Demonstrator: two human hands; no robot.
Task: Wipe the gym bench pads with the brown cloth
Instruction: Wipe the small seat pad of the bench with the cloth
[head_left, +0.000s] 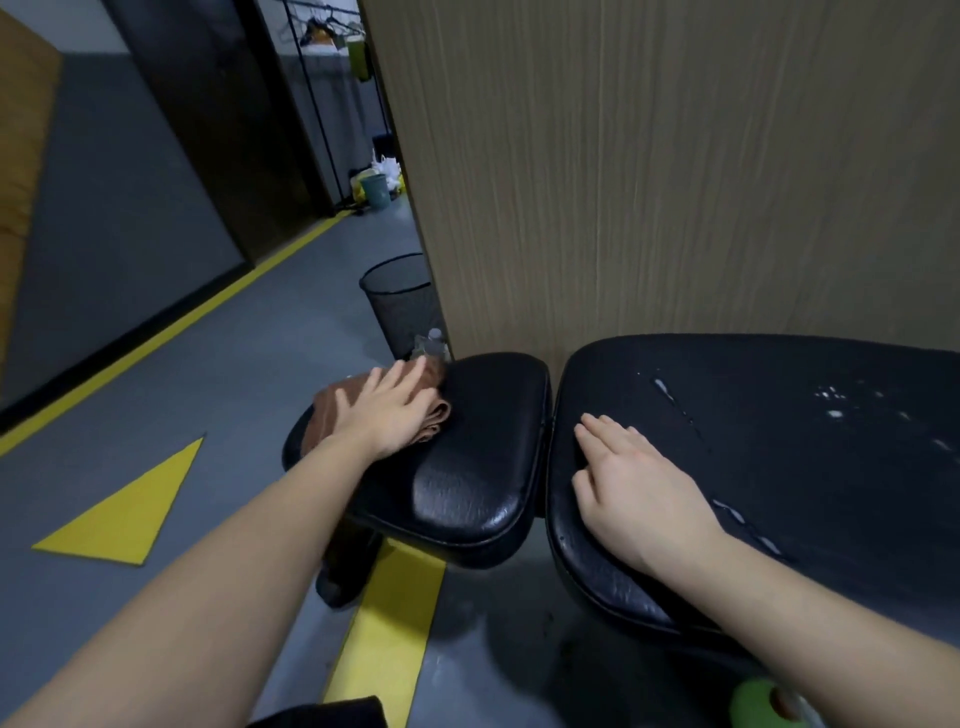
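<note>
- Cloth first: the brown cloth (322, 410) lies bunched on the far left part of the small seat pad (467, 467), and my left hand (387, 415) presses it down, fingers straight and spread
- My right hand (631, 483) rests flat on the near end of the long back pad (779, 457), fingers straight and together, grasping nothing
- White streaks and droplets (831, 402) sit on the long pad, beyond that hand
- A black mesh wastebasket (400, 301) stands on the grey floor (270, 332) beyond the seat pad, against the wooden panel (649, 182); I cannot tell what is in it
- A clear plastic bottle (434, 340) stands just beside the basket, outside it
- Far back, a teal bucket (375, 189) sits on the floor with white bags (387, 166) beside it; its contents are hidden from me
</note>
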